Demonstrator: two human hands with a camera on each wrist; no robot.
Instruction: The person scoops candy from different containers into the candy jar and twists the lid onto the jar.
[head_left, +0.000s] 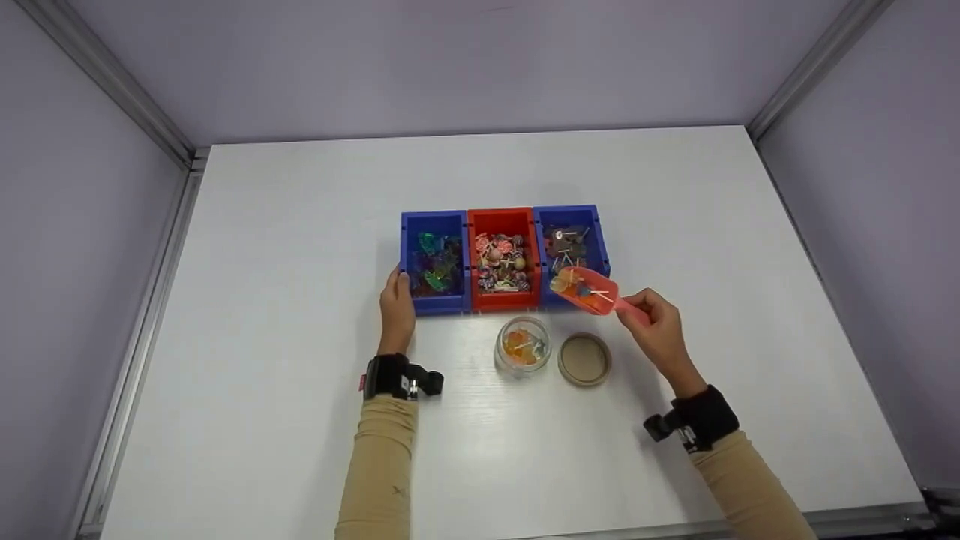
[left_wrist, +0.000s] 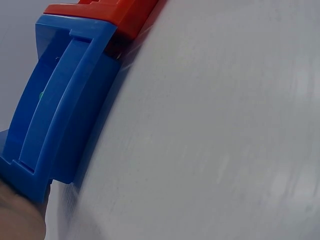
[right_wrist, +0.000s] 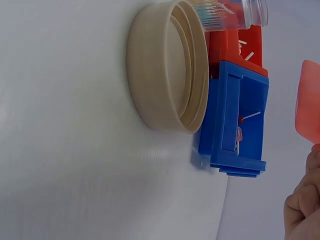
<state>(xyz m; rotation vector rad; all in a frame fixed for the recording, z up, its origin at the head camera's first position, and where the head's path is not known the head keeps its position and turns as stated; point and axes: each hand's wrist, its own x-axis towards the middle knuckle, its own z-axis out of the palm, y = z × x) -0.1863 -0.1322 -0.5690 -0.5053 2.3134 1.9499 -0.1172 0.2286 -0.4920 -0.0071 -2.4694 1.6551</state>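
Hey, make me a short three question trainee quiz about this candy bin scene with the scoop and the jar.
1. True or false: the lid sits on the jar.
2. What does the right hand hold? A) the jar B) the pink scoop C) the lid
3. Which bin does the left hand touch?

Key:
1. False; it lies on the table beside the jar.
2. B
3. The left blue bin.

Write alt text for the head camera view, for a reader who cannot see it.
A person's right hand holds a pink scoop of lollipops over the right blue bin, while the left hand rests against the left blue bin. A red bin sits between them; an open glass jar and its lid stand in front on the white table.
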